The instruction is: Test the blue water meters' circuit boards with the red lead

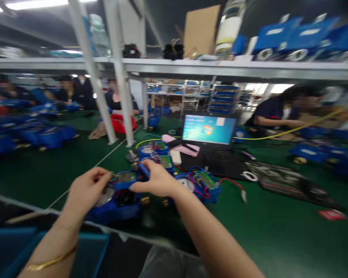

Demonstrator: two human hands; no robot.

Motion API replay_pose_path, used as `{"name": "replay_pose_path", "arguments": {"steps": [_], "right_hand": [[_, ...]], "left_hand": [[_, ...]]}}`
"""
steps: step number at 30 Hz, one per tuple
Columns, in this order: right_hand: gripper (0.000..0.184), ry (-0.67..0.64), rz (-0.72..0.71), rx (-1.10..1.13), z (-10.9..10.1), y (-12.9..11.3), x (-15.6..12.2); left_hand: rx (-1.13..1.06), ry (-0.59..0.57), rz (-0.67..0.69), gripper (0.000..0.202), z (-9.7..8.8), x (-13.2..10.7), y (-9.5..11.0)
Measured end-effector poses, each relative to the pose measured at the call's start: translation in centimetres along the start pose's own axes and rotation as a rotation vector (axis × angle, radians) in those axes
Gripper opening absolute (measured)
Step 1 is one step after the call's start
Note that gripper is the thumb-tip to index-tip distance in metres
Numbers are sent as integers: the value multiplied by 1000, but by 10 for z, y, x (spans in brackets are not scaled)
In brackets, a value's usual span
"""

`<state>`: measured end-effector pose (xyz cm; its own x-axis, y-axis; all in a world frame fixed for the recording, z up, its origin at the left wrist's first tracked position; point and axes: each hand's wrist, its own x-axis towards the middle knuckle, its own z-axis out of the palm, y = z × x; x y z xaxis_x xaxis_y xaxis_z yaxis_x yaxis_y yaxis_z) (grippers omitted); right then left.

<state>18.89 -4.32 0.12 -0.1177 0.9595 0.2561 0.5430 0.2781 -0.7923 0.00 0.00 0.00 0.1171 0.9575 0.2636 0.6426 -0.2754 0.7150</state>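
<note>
Where one blue meter housing (118, 211) lies open, others crowd in beside it

Although motion blurs the scene, one housing sits at the near edge of the green tabletop (278, 239), under both hands. Its long axis runs roughly left to right, a single brass fitting (145, 200) pointing right. One pale disc (106, 196) shows on its left, one circuit board (126, 177) along its far side.

The left hand (85, 191), one gold bracelet (50, 263) at its wrist, has thumb and finger pinched together at the housing's far left corner; whether anything is between them, I cannot tell. The right hand (156, 180) has its fingers closed on one blue piece (144, 170) at the far right corner; whether that piece is separate is unclear.

One more open housing (211, 195) lies just right of the right hand, and two green boards (166, 161) show in the cluster behind it. Beyond stand one laptop (210, 129), one white ring (250, 176) and one mouse (307, 187). Three blue units (274, 36) line the upper shelf (191, 66) at right. One co-worker (274, 108) bends over the bench at right; at least three are at left.
</note>
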Motion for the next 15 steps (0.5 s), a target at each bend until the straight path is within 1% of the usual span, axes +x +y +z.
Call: {"name": "replay_pose_path", "arguments": {"steps": [1,2,4,7,10,13,15], "right_hand": [[48,-57,-20,33,2,6,3],[47,-78,-30,58,3,10,6],[46,-105,-40,96,5,14,9],[44,-112,-51,126,5,13,4],[50,-123,-60,120,4,11,0],[57,-166,-84,60,1,8,1],[58,-180,-82,-25,0,4,0]], "left_hand": [[35,34,-43,23,-7,-5,-10],[49,53,-61,19,-11,-8,-18],[41,75,-62,19,-9,-8,-25],[2,84,-33,24,-2,-6,-23],[-23,82,-12,24,0,-7,-21],[-32,82,-2,24,-2,-8,-23],[-33,82,0,24,-3,-8,-24]]}}
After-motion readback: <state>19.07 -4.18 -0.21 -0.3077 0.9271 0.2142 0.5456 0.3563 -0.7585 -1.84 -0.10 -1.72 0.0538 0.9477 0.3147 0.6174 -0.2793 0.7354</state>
